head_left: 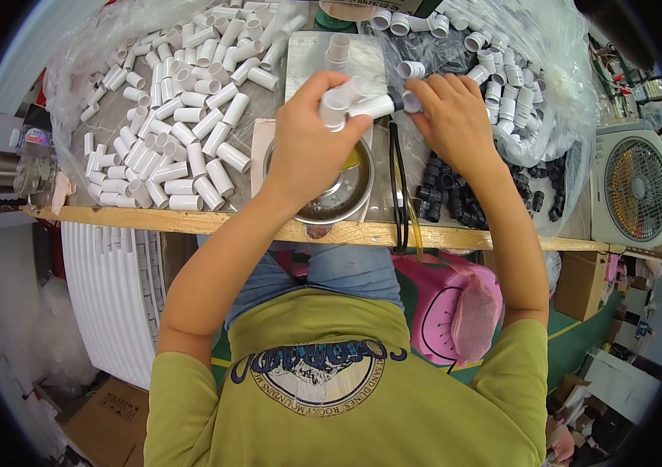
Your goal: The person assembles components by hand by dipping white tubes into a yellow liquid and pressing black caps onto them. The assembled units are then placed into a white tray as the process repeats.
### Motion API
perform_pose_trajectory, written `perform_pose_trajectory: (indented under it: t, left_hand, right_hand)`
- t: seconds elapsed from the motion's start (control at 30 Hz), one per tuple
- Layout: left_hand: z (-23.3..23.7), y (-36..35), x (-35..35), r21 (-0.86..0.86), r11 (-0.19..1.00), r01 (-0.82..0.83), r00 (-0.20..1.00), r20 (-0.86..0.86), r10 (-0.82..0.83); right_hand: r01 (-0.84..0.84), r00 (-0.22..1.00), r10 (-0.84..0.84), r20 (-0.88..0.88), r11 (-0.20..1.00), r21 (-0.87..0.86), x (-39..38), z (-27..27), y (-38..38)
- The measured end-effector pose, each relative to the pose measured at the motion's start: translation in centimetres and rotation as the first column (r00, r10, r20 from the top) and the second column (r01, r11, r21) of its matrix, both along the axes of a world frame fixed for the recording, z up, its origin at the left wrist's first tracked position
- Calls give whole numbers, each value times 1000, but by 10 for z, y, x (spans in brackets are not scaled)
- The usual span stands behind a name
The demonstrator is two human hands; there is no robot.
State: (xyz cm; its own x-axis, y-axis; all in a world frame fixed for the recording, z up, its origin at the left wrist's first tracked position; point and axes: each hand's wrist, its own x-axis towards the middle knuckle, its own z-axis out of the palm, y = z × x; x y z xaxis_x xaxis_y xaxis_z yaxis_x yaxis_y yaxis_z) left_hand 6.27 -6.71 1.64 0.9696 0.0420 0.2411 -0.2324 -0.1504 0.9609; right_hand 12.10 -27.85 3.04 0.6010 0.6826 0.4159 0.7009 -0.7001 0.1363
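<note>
My left hand [311, 140] is closed around a short white plastic tube [372, 107] that points to the right. A second, motion-blurred white piece [336, 100] is in the same grip. A black fitting [397, 101] shows at the tube's right end. Just beyond it, my right hand [452, 121] pinches a small white collar [411, 102] between thumb and fingers. Below my left hand stands a round steel bowl [367, 191] with something yellow in it, partly hidden by the hand. Behind the hands, a white fitting [338, 50] stands upright on a metal plate [300, 62].
A heap of white tubes [183, 136] covers the bench's left side. White collars [514, 93] lie in plastic film [561, 54] at right, with black fittings [444, 191] nearer me. Black cables [395, 179] hang over the wooden edge [245, 226]. A fan [636, 183] stands far right.
</note>
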Motion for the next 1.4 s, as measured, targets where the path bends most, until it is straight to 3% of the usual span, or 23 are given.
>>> perform_pose_trajectory:
  t: [0.1,0.2,0.4,0.5,0.6,0.7,0.8,0.9,0.93,1.0,1.03,1.13,1.23,1.33,1.4]
  left_hand:
    - [5,-8,7,282,956,-75,952,307,-15]
    - [17,-9,3,431,902,-12,896,405,-181]
    - [15,8,15,452,888,85,918,312,-246]
    - [31,21,11,434,877,205,957,98,-272]
    - [19,38,27,103,991,89,995,26,-92]
    - [-2,49,62,140,985,-101,994,53,94]
    - [-19,47,83,344,930,-131,983,165,78]
    - [-9,55,77,324,936,-134,990,74,117]
    - [-6,62,72,243,964,-107,991,100,85]
    - [3,78,51,-196,972,129,972,-170,-163]
    - [7,82,38,-425,884,192,912,-254,-320]
    - [16,81,0,-759,590,277,685,-274,-675]
    - [7,68,-15,-795,581,177,712,-304,-633]
    - [-5,66,-15,-717,673,181,800,-291,-525]
    - [1,66,-15,-739,648,187,763,-306,-569]
  right_hand:
    - [-2,999,2,-38,1000,-2,-14,11,8]
    - [27,997,-28,-73,999,-21,-19,18,11]
    - [26,988,-24,-154,1000,11,-23,19,28]
    - [-25,974,35,-224,999,48,-23,15,40]
    - [138,913,-6,-408,946,295,-1,12,44]
    - [267,866,-48,-498,886,379,24,9,61]
    - [286,839,-77,-539,904,316,34,6,83]
    - [251,846,-43,-532,911,326,35,9,80]
    - [306,778,3,-628,872,383,34,6,74]
    - [335,711,90,-697,828,449,20,13,61]
    - [355,672,134,-729,805,476,9,16,57]
    - [489,300,549,-780,613,620,-33,24,65]
    - [456,332,610,-719,564,689,-57,12,77]
    - [577,324,592,-738,495,650,-63,1,80]
    - [613,165,712,-682,468,637,-58,13,80]
